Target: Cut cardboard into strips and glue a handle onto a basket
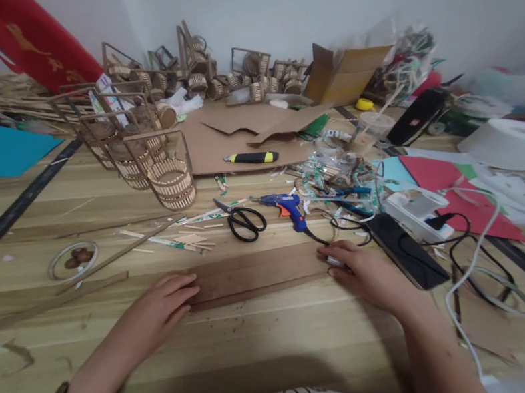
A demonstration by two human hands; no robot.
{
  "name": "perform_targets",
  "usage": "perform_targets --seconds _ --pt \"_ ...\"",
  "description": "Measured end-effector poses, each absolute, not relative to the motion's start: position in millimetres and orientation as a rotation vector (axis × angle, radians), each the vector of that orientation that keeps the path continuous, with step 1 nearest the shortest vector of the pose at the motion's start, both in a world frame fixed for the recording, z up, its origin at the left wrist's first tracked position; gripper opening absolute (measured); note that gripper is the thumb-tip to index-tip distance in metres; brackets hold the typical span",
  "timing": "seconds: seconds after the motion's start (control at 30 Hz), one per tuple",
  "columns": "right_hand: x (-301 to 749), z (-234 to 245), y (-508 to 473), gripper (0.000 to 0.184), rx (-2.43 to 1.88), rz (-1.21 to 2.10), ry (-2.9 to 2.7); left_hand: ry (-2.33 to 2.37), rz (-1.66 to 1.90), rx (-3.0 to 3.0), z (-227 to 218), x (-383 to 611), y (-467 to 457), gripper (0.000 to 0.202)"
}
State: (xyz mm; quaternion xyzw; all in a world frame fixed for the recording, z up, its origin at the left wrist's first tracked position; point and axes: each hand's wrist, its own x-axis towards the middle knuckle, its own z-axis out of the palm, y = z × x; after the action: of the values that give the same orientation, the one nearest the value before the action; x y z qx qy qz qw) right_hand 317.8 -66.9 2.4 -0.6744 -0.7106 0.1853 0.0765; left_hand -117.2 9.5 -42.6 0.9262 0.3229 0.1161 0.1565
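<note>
A brown cardboard strip (260, 273) lies flat across the wooden table in front of me. My left hand (166, 301) rests on its left end, fingers stretched out and holding nothing. At the strip's right end, my right hand (351, 269) is closed around a small silvery object (336, 262), whose kind I cannot make out. Just beyond the strip are black-handled scissors (245, 222) with their blades pointing away and a blue hot glue gun (287, 207). Small wooden sticks (193, 239) are scattered left of the scissors.
Several small slatted baskets (172, 185) with tall handles stand back left. A utility knife (253, 157) lies on cardboard (204, 152). To the right are a phone (407, 252), a white power strip (418, 216) and tangled cables. A ring (74, 263) encloses brown balls at left.
</note>
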Motion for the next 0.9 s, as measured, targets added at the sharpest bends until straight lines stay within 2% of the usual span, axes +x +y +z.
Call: perform_targets --seconds 0.4,0.9 --pt "315.2 3.3 -64.0 0.052 -2.057 0.609 -2.134 0.927 0.3 2.708 -44.0 -117.6 11.2 0.037" --pt "312.1 3.7 -62.0 0.051 -2.118 0.632 -2.126 0.947 0.308 2.687 -45.9 -115.9 9.3 0.038"
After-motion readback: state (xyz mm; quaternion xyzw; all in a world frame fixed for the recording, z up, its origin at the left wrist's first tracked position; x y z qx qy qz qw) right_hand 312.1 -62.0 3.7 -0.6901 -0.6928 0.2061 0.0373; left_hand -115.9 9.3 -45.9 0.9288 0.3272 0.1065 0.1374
